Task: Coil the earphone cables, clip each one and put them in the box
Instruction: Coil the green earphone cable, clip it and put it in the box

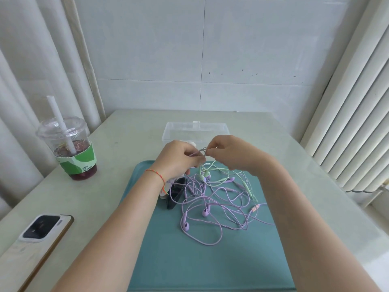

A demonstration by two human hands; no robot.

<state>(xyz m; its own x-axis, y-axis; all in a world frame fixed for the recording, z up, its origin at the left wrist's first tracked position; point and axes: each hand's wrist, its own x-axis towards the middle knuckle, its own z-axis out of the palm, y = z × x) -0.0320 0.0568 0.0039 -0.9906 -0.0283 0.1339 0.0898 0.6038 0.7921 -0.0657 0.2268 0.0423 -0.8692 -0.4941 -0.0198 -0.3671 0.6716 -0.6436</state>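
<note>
Head view: both hands' fingers pinch purple cable above tray.

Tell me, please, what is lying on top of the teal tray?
On the teal tray lie tangled purple earphone cables, green earphone cables and a dark clip. The left hand and wrist cover whatever lies under them.

Both arms fwd, left grip & right grip apparently pinching.

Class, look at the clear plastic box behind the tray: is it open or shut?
Open: the clear plastic box shows a bare rim with no lid on top. Its contents cannot be told.
</note>
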